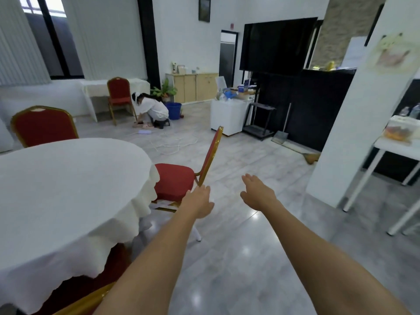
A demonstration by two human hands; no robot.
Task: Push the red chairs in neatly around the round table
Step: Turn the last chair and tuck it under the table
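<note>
A round table [56, 189] under a white cloth fills the left. A red chair with a gold frame [175, 180] stands at its right side, seat partly under the cloth, back facing right. My left hand [198, 202] is stretched out near that chair's rear leg, fingers apart, holding nothing. My right hand [258, 192] reaches forward to the right of the chair, open and empty. A second red chair [43, 126] sits at the table's far side. Part of a third red chair [91, 294] shows under the cloth at the bottom left.
A person crouches on the floor [151, 110] by another red chair [119, 94] and a blue bucket [173, 110]. A white cable [172, 146] lies on the tiles. A white pillar [354, 123], a white table [395, 151], a broom [302, 153] and a white cabinet [227, 117] stand to the right.
</note>
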